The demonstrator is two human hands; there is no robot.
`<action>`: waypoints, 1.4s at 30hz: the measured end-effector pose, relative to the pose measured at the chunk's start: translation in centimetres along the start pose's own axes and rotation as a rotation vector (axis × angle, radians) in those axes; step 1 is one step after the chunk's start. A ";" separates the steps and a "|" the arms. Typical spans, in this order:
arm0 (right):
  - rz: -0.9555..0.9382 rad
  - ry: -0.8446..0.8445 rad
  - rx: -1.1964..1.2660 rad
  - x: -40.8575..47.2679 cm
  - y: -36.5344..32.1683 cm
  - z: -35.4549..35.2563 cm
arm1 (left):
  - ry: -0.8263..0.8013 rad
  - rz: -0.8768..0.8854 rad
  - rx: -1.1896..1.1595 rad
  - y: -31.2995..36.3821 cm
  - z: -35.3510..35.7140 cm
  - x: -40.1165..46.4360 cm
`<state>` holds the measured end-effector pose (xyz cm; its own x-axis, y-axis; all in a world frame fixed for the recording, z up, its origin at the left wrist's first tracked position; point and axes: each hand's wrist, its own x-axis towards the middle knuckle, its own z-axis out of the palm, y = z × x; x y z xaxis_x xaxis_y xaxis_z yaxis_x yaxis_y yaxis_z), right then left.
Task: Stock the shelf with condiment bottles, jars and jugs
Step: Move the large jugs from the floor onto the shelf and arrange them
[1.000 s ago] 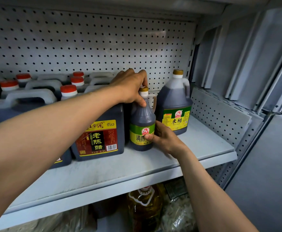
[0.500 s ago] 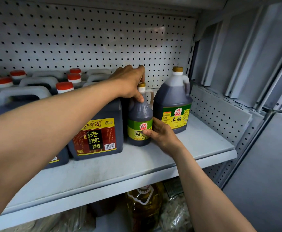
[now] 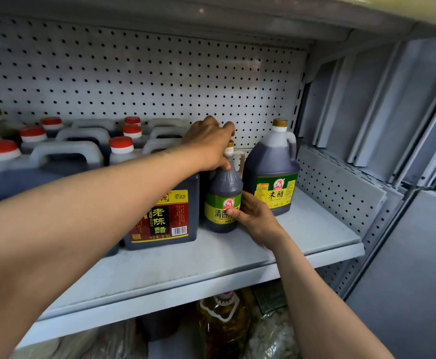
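A small dark vinegar bottle (image 3: pixel 223 193) with a green-yellow label and gold cap stands on the grey shelf (image 3: pixel 315 229). My left hand (image 3: pixel 209 143) grips its neck and cap from above. My right hand (image 3: pixel 253 216) holds its lower body on the right side, thumb across the label. To its right stands a larger dark jug (image 3: pixel 272 172) with a gold cap and green-yellow label. On its left sits a square dark jug (image 3: pixel 165 216) with a red-yellow label, touching or nearly touching the bottle.
Several more dark jugs (image 3: pixel 64 156) with red caps and white handles fill the shelf's left and back. A pegboard wall (image 3: pixel 134 81) backs the shelf. Bare shelf lies at the front and right. Below the shelf stand an oil bottle (image 3: pixel 224 322) and plastic bags.
The small bottle has been pushed a little further back on the shelf, both hands staying on it. The camera view has shifted slightly.
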<state>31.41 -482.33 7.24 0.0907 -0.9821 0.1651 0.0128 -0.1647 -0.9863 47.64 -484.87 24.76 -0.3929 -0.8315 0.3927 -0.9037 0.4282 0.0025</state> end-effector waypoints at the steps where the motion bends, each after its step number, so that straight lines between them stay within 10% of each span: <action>1: 0.007 0.022 -0.040 -0.3 -0.4 0.1 | 0.018 0.005 -0.027 0.0 -0.3 -0.6; 14: 0.028 0.373 -0.601 -8.1 -7.1 7.9 | 0.069 -0.024 -0.360 -7.3 -5.5 -15.0; 24: 0.106 0.260 -1.106 -19.0 -7.9 22.3 | -0.205 -0.054 -0.378 -16.4 -2.0 -32.0; 42: 0.377 -0.105 -1.266 -30.6 4.0 35.5 | -0.400 -0.217 -0.402 -22.6 7.6 -53.4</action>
<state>64.01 -449.71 -1.83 -0.0391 -0.9840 -0.1738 -0.9564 0.0873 -0.2788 87.78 -452.83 -3.28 -0.3111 -0.9498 -0.0319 -0.8660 0.2695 0.4212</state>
